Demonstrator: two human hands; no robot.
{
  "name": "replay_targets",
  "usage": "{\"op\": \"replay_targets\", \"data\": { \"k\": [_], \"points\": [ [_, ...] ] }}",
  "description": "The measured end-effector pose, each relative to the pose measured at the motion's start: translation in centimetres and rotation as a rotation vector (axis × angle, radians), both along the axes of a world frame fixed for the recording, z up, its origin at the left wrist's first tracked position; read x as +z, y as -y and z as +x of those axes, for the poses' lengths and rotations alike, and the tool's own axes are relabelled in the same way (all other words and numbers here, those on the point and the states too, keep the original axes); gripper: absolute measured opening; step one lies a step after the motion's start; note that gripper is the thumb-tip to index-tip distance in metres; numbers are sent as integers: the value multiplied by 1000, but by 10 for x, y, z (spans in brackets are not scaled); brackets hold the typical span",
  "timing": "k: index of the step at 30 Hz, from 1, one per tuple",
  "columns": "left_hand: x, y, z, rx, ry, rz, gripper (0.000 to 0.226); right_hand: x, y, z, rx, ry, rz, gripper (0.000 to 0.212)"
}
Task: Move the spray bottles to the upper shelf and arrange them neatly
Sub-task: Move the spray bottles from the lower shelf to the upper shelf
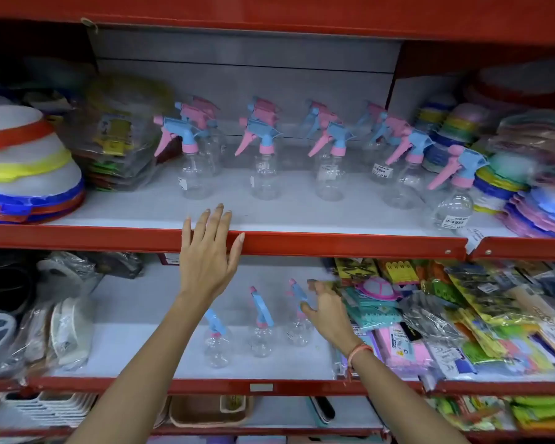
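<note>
Clear bottle (pixel 299 318) by my open, empty right hand (pixel 326 310); left hand (pixel 207 251) flat on shelf lip (pixel 334 243), gripping nothing. Risk: brushing its neighbours over.

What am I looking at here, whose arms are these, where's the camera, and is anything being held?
There is no machine. A person wears a camera on the head, so this single picture looks forward and down along their own two bare arms at red shop shelves.

The left hand lies flat and open over the front lip of the upper shelf and holds nothing. The right hand is on the lower shelf, open at the rightmost of three clear spray bottles; it has not closed on one yet.

The upper shelf already carries rows of the same kind of bottles, with pink and blue trigger tops. Beside them sit stacked plastic lids and bowls, and packaged goods fill the lower right.
</note>
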State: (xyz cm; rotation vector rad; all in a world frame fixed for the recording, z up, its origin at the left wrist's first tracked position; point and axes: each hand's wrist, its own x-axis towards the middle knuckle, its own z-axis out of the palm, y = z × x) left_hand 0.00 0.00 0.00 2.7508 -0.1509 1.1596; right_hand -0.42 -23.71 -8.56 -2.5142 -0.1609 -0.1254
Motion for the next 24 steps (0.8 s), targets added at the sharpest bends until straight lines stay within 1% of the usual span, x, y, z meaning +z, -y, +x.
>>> {"op": "replay_targets", "data": {
  "k": [2, 4, 6, 10, 14, 19, 24],
  "points": [
    [1, 0, 2, 4, 14, 0, 51, -4, -2, 5, -72, -115, 29, 45],
    [-3, -1, 3, 9, 29, 26, 49, -11, -7, 7, -107, -188, 36, 32],
    [-5, -2, 4, 2, 30, 28, 49, -20, -11, 10, -125, -197, 48, 24],
    [-5, -6, 6, 0, 26, 29, 49, -32, -11, 10, -160, -136, 107, 22],
    [-4, -7, 6, -4, 22, 24, 49, -27, -3, -4, -147, -31, 213, 19],
    [-4, -5, 5, 4, 24, 11, 48, 3, 13, -32, -127, 111, 319, 13],
    [-7, -4, 2, 4, 7, -13, 49, 46, 33, -62, -70, 205, 426, 19]
  ]
}}
